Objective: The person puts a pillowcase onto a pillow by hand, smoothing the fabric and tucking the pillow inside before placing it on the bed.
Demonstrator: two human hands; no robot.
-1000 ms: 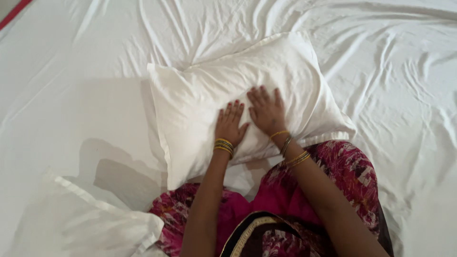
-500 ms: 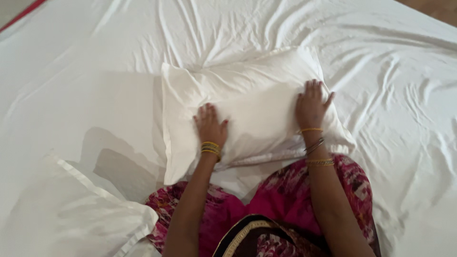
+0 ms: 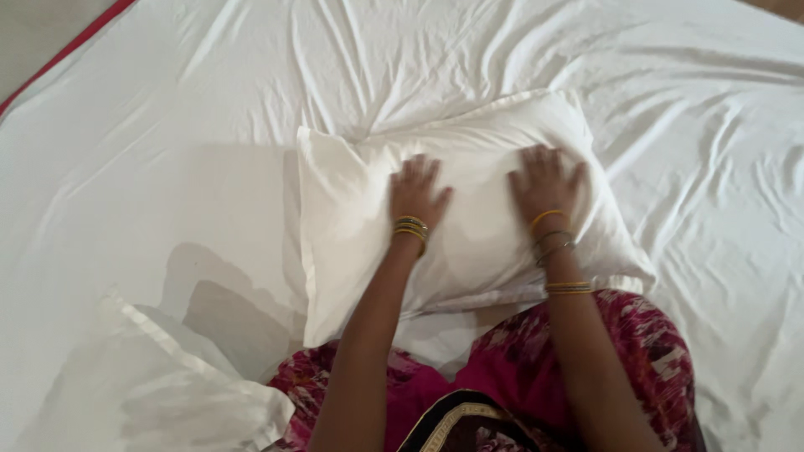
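Observation:
A white pillow [image 3: 469, 151] lies flat on the white bed sheet [image 3: 209, 125] in front of me. My left hand [image 3: 416, 192] presses palm down on the pillow's middle left, fingers spread. My right hand [image 3: 544, 180] rests palm down on its right half, fingers apart. Both wrists wear gold bangles. Neither hand grips anything.
A second white pillow [image 3: 142, 385] sits at the lower left, close to my knee. My pink patterned garment [image 3: 519, 377] fills the bottom centre. The sheet is creased, and the bed's red-trimmed edge [image 3: 59, 59] runs across the top left corner.
Both hands started close together at the pillow's centre, spread apart to its sides, and have now slid further up the pillow, still flat on it.

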